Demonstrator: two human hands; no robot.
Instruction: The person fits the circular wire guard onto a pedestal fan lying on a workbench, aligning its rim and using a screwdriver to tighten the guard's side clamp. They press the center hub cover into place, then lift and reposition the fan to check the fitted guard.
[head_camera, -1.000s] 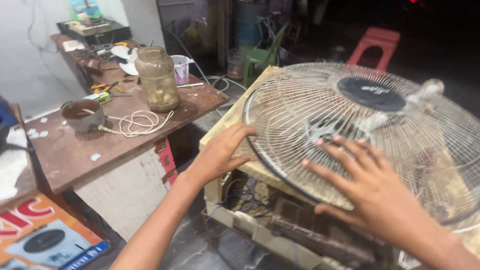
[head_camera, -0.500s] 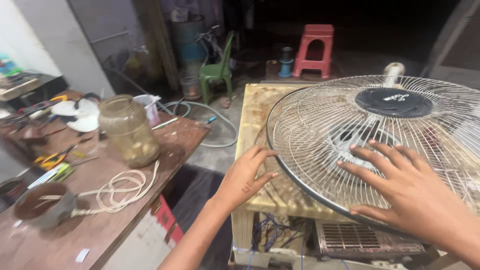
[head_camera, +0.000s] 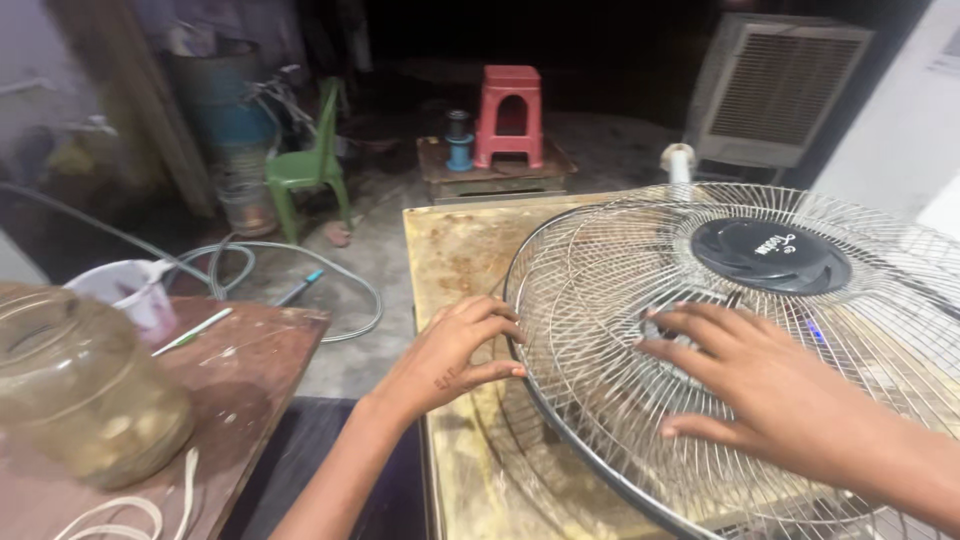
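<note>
**Both hands on the fan guard**

The guard (head_camera: 740, 350) lies flat on a stained table (head_camera: 455, 250). The left hand (head_camera: 455, 355) curls its fingers on the guard's near rim; the right hand (head_camera: 770, 385) rests spread and flat on the wires. A jar (head_camera: 80, 390) stands on the bench (head_camera: 250, 360) to the left.

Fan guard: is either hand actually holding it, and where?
The left hand grips the wire fan guard at its left rim, fingers on the rim. The right hand lies flat on the grille, not gripping.
</note>
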